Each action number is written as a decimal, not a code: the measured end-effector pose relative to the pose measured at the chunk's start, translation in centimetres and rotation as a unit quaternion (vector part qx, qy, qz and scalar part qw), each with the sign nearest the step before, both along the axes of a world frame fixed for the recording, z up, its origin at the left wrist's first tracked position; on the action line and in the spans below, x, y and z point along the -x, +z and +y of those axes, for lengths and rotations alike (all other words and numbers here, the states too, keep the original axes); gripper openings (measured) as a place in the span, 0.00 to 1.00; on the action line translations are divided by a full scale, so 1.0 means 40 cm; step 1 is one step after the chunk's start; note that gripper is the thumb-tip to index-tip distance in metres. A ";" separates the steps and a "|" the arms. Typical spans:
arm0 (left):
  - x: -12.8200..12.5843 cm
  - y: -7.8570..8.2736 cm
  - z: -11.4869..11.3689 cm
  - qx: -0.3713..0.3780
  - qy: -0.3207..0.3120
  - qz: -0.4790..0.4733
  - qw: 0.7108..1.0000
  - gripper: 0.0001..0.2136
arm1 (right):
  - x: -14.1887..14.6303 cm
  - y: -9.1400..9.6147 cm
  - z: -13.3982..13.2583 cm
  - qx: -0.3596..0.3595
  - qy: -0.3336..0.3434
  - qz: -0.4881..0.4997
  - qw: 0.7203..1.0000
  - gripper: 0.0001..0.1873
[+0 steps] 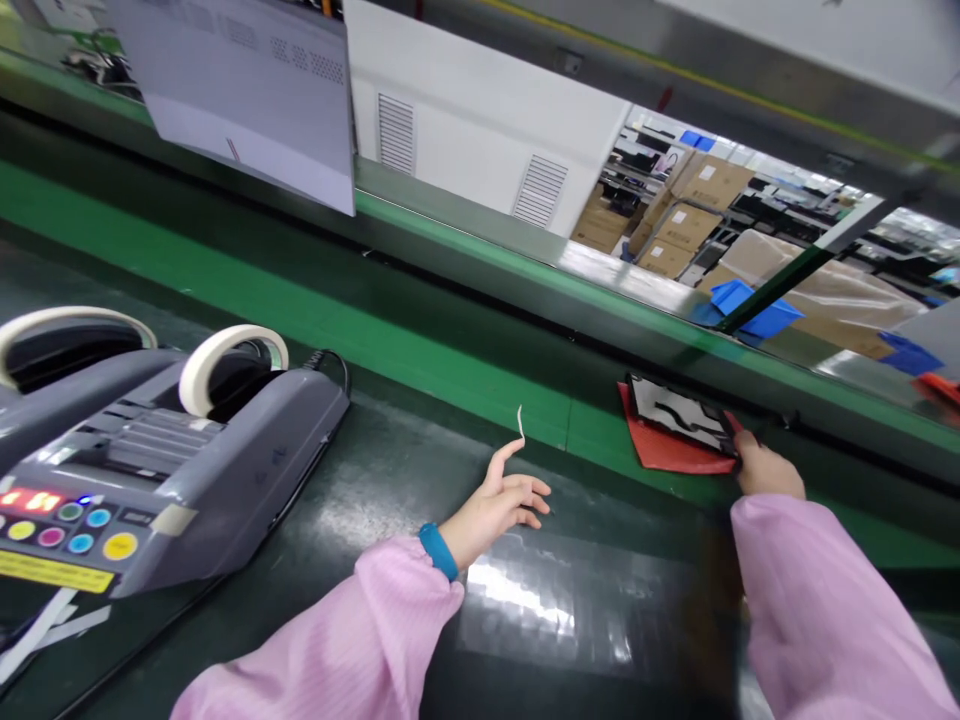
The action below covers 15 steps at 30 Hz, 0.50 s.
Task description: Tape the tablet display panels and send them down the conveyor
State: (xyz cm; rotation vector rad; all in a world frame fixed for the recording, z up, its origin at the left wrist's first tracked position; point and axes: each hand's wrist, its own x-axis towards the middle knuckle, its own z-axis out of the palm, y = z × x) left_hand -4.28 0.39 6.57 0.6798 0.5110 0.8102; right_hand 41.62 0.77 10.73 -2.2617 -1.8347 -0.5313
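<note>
My left hand (501, 502) hovers over the dark bench with its fingers spread apart. A short strip of pale tape (520, 423) sticks up from its fingertip. My right hand (765, 470) reaches out to the green conveyor strip and grips the near edge of a red tray (660, 452). A black and white flat part (679, 412) lies on that tray. Both arms wear pink sleeves, and a blue band sits on my left wrist.
A grey tape dispenser machine (172, 470) with coloured buttons and white tape rolls (225, 360) stands at the left. A green conveyor rail (375, 340) runs across. A white cabinet (480, 140) and a hanging sheet (247, 90) are behind it. Cardboard boxes (705, 200) and blue bins (757, 310) lie beyond.
</note>
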 end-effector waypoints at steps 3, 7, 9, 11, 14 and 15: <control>-0.002 -0.003 0.001 -0.005 0.006 0.002 1.000 0.44 | 0.048 0.053 0.000 -0.006 0.002 -0.025 1.000 0.06; -0.006 -0.007 -0.002 -0.050 0.001 0.017 0.999 0.48 | 0.145 0.114 -0.014 -0.013 0.014 -0.034 0.999 0.05; -0.006 -0.005 -0.007 -0.085 0.004 0.035 0.996 0.48 | 0.204 0.131 -0.024 -0.008 0.024 -0.026 0.999 0.04; -0.006 -0.001 -0.015 -0.120 0.008 0.049 0.992 0.49 | 0.271 0.141 -0.039 -0.005 0.029 -0.020 0.999 0.06; -0.004 0.006 -0.029 -0.178 0.018 0.041 0.983 0.50 | 0.396 0.147 -0.085 -0.002 0.052 -0.020 0.998 0.06; -0.004 0.008 -0.034 -0.199 0.023 0.034 0.979 0.50 | 0.446 0.145 -0.108 -0.009 0.070 -0.031 0.997 0.06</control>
